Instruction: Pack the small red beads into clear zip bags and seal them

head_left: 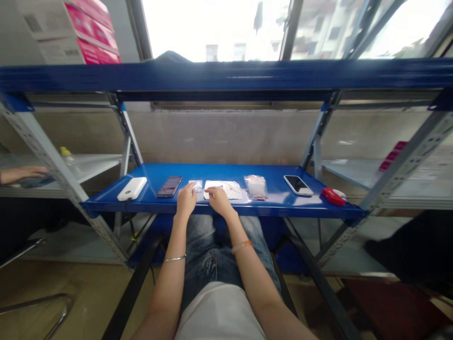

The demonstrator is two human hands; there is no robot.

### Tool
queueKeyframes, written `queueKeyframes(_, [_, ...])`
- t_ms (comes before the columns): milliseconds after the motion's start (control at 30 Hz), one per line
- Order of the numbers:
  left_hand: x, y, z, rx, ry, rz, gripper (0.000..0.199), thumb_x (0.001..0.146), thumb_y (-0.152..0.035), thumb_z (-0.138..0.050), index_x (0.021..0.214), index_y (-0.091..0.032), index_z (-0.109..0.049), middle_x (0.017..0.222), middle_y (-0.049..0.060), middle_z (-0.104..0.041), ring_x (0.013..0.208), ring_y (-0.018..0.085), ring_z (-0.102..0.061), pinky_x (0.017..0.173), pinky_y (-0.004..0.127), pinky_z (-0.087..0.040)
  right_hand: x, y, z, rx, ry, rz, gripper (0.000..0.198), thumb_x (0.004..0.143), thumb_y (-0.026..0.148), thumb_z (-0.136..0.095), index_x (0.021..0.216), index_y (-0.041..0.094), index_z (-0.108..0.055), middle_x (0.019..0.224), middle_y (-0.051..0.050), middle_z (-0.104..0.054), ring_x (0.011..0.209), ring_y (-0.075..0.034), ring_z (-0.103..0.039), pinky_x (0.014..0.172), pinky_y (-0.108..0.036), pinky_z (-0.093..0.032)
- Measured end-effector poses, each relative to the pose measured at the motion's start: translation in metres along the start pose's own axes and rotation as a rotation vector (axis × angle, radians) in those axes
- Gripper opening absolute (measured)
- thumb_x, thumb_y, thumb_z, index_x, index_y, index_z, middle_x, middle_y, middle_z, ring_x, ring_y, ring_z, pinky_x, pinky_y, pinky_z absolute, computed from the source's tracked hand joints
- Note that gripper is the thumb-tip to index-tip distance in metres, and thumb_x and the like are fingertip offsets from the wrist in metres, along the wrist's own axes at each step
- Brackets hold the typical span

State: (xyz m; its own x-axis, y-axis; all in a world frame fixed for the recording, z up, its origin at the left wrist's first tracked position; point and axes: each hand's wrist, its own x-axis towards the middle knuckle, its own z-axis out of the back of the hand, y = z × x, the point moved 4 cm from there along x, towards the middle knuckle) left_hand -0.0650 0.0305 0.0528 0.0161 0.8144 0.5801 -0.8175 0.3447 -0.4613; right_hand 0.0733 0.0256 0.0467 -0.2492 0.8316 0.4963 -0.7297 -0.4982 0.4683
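blue desk [226,172], white sheet [231,191], white device [132,189], dark phone [174,181], white-edged phone [298,185], red-and-white item [332,197], faded blue jeans [200,245], silver bangle [175,259], orange-and-pale bangle [242,246]

The left hand [187,200] partly covers a small clear packet [198,183], its contents too small to tell; the right hand [218,200] hides part of a white sheet [234,190], and the tiny specks on it stay unreadable; the contents of the clear bag [256,185] are indistinct; pixelation masks the dark phone's screen [170,185]; the stacked boxes [95,35] run past the top edge, their print blurred; a co-worker's hand [33,171] enters at the left edge, its arm cut off.
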Motion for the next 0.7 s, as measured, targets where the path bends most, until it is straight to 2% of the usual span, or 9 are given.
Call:
queueKeyframes(67, [0.0, -0.012, 0.002, -0.034, -0.038, -0.026, 0.035, 0.085, -0.015, -0.038, 0.111, -0.018, -0.062, 0.115, 0.009, -0.065, 0.11, 0.021, -0.058, 0.098, 0.033, -0.04, -0.003, -0.019, 0.019, -0.009, -0.056, -0.105, 0.035, 0.079, 0.004, -0.044, 0.102, 0.016, -0.067, 0.112, -0.01, -0.064, 0.107, -0.021, -0.055, 0.097, -0.033, -0.036])
queueKeyframes(133, [-0.002, -0.029, -0.003, -0.089, -0.038, -0.082, 0.032, 0.084, -0.013, -0.041, 0.104, -0.018, -0.065, 0.108, 0.008, -0.068, 0.104, 0.021, -0.061, 0.094, 0.034, -0.044, -0.01, -0.042, 0.04, -0.042, -0.143, -0.269, 0.037, 0.075, 0.003, -0.046, 0.103, 0.015, -0.067, 0.115, -0.013, -0.061, 0.109, -0.024, -0.053, 0.096, -0.037, -0.036])
queueKeyframes(267, [-0.013, -0.068, -0.026, -0.267, -0.002, -0.252, 0.028, 0.083, -0.011, -0.044, 0.097, -0.02, -0.067, 0.102, 0.007, -0.07, 0.099, 0.02, -0.063, 0.091, 0.035, -0.047, -0.037, -0.085, 0.078, -0.049, -0.478, -0.684, 0.046, 0.069, 0.001, -0.047, 0.109, 0.014, -0.063, 0.121, -0.018, -0.052, 0.111, -0.032, -0.048, 0.093, -0.052, -0.032])
queueKeyframes(333, [-0.021, -0.085, -0.038, -0.333, 0.035, -0.321, 0.027, 0.083, -0.011, -0.045, 0.096, -0.02, -0.067, 0.103, 0.006, -0.07, 0.101, 0.019, -0.063, 0.092, 0.035, -0.047, -0.047, -0.098, 0.088, -0.04, -0.549, -0.785, 0.042, 0.069, 0.005, -0.049, 0.109, 0.012, -0.061, 0.118, -0.021, -0.05, 0.111, -0.035, -0.045, 0.09, -0.056, -0.03])
queueKeyframes(433, [-0.03, -0.102, -0.05, -0.395, 0.103, -0.377, 0.027, 0.082, -0.009, -0.046, 0.093, -0.02, -0.068, 0.102, 0.005, -0.07, 0.1, 0.018, -0.063, 0.092, 0.035, -0.047, -0.058, -0.11, 0.095, -0.019, -0.627, -0.859, 0.039, 0.066, 0.013, -0.059, 0.105, 0.012, -0.06, 0.117, -0.023, -0.048, 0.112, -0.038, -0.04, 0.09, -0.058, -0.028])
queueKeyframes(533, [-0.034, -0.107, -0.053, -0.409, 0.122, -0.394, 0.028, 0.081, -0.008, -0.046, 0.092, -0.021, -0.068, 0.101, 0.004, -0.071, 0.1, 0.018, -0.063, 0.091, 0.035, -0.048, -0.064, -0.115, 0.098, -0.002, -0.682, -0.892, 0.043, 0.063, 0.014, -0.062, 0.106, 0.009, -0.059, 0.115, -0.026, -0.049, 0.113, -0.041, -0.04, 0.09, -0.057, -0.027])
queueKeyframes(600, [-0.033, -0.105, -0.05, -0.41, 0.1, -0.39, 0.027, 0.081, -0.008, -0.046, 0.092, -0.021, -0.068, 0.101, 0.005, -0.071, 0.099, 0.018, -0.063, 0.092, 0.036, -0.048, -0.064, -0.118, 0.101, 0.018, -0.693, -0.898, 0.046, 0.063, 0.009, -0.058, 0.109, 0.007, -0.058, 0.11, -0.027, -0.054, 0.11, -0.04, -0.044, 0.09, -0.056, -0.029])
queueKeyframes(700, [-0.029, -0.099, -0.044, -0.421, 0.048, -0.372, 0.026, 0.084, -0.012, -0.045, 0.094, -0.02, -0.067, 0.102, 0.006, -0.07, 0.1, 0.018, -0.063, 0.093, 0.036, -0.046, -0.059, -0.123, 0.106, 0.092, -0.686, -0.861, 0.043, 0.065, 0.007, -0.052, 0.106, 0.006, -0.062, 0.095, -0.021, -0.063, 0.098, -0.033, -0.055, 0.086, -0.048, -0.036])
